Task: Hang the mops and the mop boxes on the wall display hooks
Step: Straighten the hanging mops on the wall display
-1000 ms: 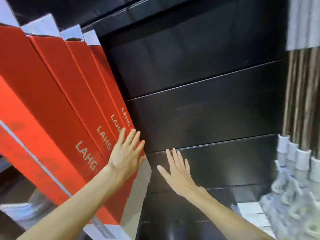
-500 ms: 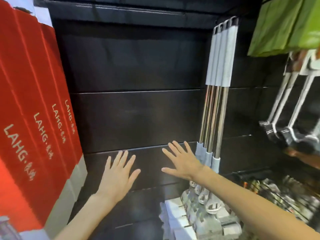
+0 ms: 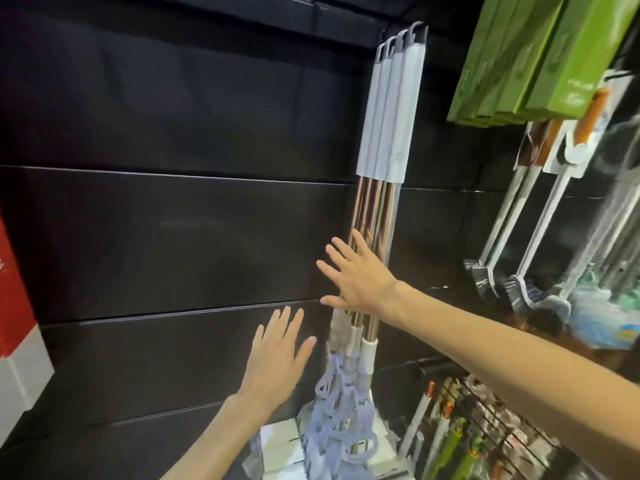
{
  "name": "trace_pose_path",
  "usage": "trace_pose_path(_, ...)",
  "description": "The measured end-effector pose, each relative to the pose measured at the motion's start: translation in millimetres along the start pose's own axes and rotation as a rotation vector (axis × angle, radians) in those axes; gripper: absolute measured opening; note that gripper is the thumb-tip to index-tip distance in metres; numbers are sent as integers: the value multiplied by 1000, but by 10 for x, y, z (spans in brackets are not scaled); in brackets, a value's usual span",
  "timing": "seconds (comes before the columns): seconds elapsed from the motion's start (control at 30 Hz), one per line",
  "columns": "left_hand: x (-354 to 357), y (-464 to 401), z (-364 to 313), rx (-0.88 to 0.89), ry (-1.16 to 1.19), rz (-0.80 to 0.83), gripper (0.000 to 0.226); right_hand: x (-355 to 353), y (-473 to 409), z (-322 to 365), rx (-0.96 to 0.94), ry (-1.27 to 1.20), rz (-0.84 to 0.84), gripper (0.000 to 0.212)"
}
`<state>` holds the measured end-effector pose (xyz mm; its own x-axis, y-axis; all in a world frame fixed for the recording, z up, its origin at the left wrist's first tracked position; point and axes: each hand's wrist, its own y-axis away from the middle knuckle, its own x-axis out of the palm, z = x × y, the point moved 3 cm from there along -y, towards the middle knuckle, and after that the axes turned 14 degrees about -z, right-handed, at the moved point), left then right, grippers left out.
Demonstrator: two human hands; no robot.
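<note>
1. Mops [image 3: 381, 133]: a tight row of them hangs upright against the dark panelled wall [image 3: 173, 237], near its right edge. The pale grey grips are at the top, the shiny metal shafts in the middle and the lilac strands at the bottom.
2. Right hand [image 3: 356, 278]: the fingers are straight and spread, gripping nothing. The hand lies in front of the metal shafts, fingertips pointing up and left; whether it touches them cannot be told.
3. Left hand [image 3: 277, 355]: the fingers are straight and slightly fanned, holding nothing. It is raised before the wall's lower panel, just left of the mops' white collars.
4. Red box [image 3: 14, 292]: red above, white below, it shows only partly at the wall's left edge, well apart from both hands.
5. Green boxes [image 3: 540, 53]: these hang at the upper right corner of the display.
6. Brushes [image 3: 519, 244]: long-handled, white, with dark bristles, they hang below the green boxes.
</note>
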<state>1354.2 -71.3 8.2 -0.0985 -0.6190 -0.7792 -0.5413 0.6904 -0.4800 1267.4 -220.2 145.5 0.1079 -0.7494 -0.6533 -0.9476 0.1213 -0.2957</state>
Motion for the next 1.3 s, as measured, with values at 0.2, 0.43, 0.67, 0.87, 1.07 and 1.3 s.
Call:
trace_pose_path(0.2,523,-303,-333,-104,307,49,72,47,-85,-200,-20,172,25,82)
trace_pose_path(0.43,886,-712,-619,-169,691,31,61,13,-228,-380,-68,426,131,83)
trace_pose_path(0.67,1065,-916,-838,-293,902,4,74,190,-359,-433,-30,620,273,91)
trace_pose_path(0.87,1118,-839,-939,-292,991,-83,65,188,-350,-410,-22,639,292,85)
trace_pose_path(1.07,1207,-836,-952,-285,972,-127,83,149,-316,-393,-26,634,290,85)
trace_pose_path(1.3,1236,-843,-970,-248,935,-90,72,200,-303,-430,-24,628,282,87)
